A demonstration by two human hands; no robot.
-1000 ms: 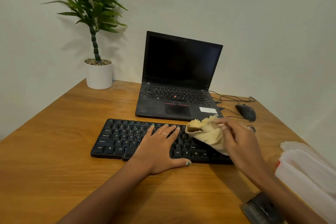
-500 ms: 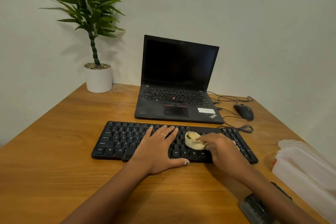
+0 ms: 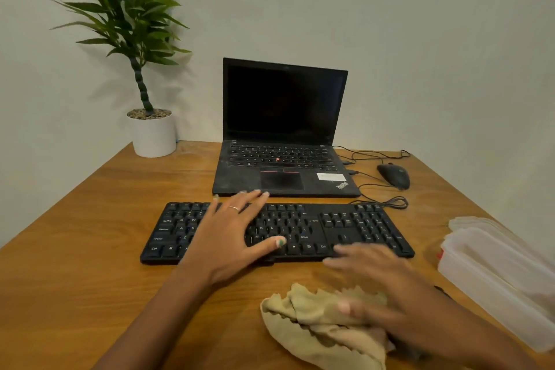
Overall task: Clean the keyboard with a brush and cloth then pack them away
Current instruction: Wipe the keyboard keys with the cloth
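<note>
We rest our flat, open left hand (image 3: 231,237) on the keyboard (image 3: 303,230), while our blurry right hand (image 3: 381,294), fingers spread wide, lies over the cloth (image 3: 303,315) crumpled just under it, nearer to us.

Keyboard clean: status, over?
Left hand flat on keyboard. Right hand open, blurred, over cloth on desk. Nothing in the way.
</note>
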